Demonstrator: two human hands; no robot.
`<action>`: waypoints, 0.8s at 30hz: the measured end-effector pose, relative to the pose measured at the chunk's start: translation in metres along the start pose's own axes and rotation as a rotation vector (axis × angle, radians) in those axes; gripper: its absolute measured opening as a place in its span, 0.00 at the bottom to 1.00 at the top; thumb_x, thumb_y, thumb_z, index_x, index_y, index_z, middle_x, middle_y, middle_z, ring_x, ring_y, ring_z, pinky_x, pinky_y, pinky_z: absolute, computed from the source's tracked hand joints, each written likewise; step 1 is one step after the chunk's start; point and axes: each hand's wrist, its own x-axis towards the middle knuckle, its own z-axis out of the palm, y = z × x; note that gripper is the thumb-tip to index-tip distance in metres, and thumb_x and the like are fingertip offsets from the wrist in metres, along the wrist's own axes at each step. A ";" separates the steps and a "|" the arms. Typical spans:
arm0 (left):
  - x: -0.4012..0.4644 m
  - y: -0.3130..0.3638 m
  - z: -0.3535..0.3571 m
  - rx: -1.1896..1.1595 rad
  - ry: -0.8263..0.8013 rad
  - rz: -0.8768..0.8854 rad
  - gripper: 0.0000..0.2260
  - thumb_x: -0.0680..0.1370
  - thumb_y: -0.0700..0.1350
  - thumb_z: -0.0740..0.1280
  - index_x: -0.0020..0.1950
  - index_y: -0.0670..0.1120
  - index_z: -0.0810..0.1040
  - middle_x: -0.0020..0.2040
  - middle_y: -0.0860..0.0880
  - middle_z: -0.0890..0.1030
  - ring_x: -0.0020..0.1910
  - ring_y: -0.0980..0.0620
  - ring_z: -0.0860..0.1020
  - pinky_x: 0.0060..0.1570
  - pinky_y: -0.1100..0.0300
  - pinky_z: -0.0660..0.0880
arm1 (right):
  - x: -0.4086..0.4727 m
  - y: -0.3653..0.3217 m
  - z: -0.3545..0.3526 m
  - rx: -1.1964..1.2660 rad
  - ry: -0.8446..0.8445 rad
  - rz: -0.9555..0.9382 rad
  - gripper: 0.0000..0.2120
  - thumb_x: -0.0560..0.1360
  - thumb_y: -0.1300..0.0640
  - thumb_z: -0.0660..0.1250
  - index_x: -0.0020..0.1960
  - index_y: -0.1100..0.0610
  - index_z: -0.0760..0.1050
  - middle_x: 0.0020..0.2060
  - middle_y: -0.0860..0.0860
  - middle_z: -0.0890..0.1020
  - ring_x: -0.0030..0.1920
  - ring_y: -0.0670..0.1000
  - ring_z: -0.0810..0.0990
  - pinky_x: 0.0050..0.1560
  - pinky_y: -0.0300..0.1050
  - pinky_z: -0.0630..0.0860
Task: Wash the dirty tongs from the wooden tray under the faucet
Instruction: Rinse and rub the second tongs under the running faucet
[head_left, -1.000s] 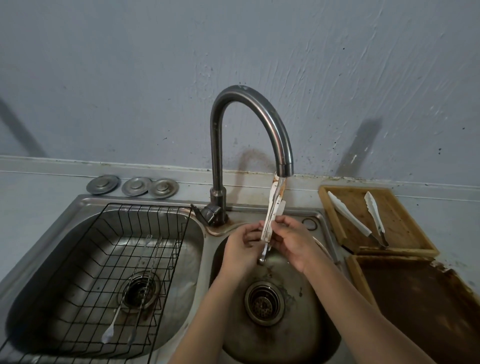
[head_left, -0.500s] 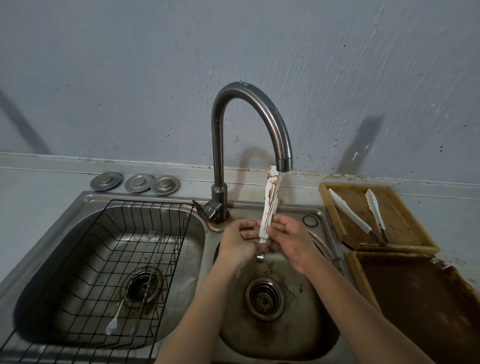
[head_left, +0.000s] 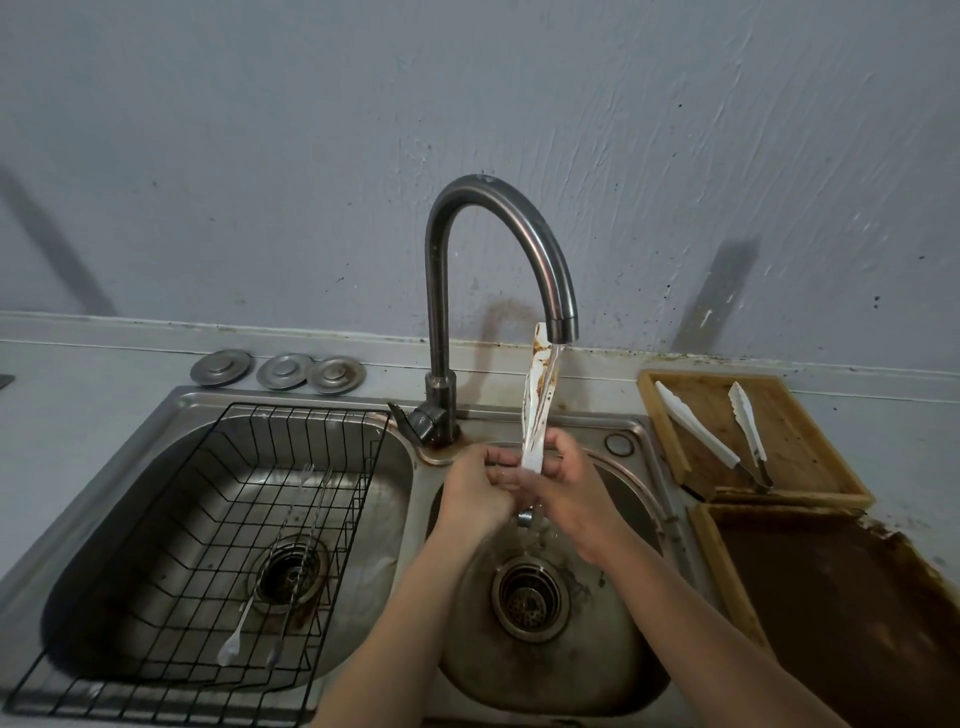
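Both hands meet over the right basin (head_left: 613, 670) of a steel double sink. The left hand (head_left: 475, 493) and the right hand (head_left: 569, 491) each have a closed grip on the lower part of one pair of white tongs (head_left: 537, 410): the fingers of both curl round it from either side. The tongs stand nearly upright, leaning a little to the right at the top, their brown-stained tips right at the mouth of the faucet (head_left: 498, 249). Water runs down over them. Their metal hinge end shows just below the hands, above the drain (head_left: 530, 597).

The faucet rises from the ledge between the two basins and arches over to the right.

On the tabletop (head_left: 78, 395) to the right of the sink lies a wooden tray (head_left: 831, 467), far side. Another pair of tongs (head_left: 727, 436) lies in it, arms spread, white tips pointing to the far side and the metal hinge at the near right corner. Nearer, just beside that tray, a second tray (head_left: 722, 571) holds a dark brown surface.

A black wire rack (head_left: 218, 519) sits in the left basin. Two long thin utensils (head_left: 280, 571) lie in it, running near to far over the drain; what they are cannot be told exactly. Three round metal lids (head_left: 283, 370) lie in a row on the tabletop behind the left basin, close to the grey wall (head_left: 260, 156).
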 end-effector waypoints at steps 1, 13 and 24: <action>-0.001 0.000 0.000 0.027 -0.025 0.023 0.13 0.68 0.28 0.71 0.43 0.44 0.74 0.31 0.52 0.81 0.28 0.58 0.80 0.30 0.64 0.76 | 0.000 0.002 -0.001 0.028 0.004 0.003 0.17 0.73 0.65 0.68 0.59 0.57 0.67 0.45 0.56 0.85 0.45 0.53 0.85 0.39 0.46 0.81; 0.002 -0.006 -0.004 -0.050 -0.037 0.007 0.07 0.74 0.33 0.68 0.46 0.44 0.78 0.34 0.50 0.80 0.33 0.55 0.77 0.37 0.65 0.75 | -0.006 -0.021 -0.020 -0.940 0.001 -0.100 0.08 0.79 0.56 0.57 0.58 0.53 0.67 0.39 0.47 0.79 0.30 0.43 0.75 0.28 0.37 0.70; 0.000 -0.028 0.028 -0.478 0.038 -0.239 0.06 0.77 0.37 0.64 0.49 0.35 0.78 0.41 0.42 0.83 0.39 0.51 0.82 0.43 0.61 0.81 | -0.005 -0.018 -0.028 -1.239 -0.030 -0.029 0.10 0.77 0.58 0.56 0.50 0.54 0.76 0.38 0.49 0.77 0.35 0.47 0.74 0.32 0.41 0.66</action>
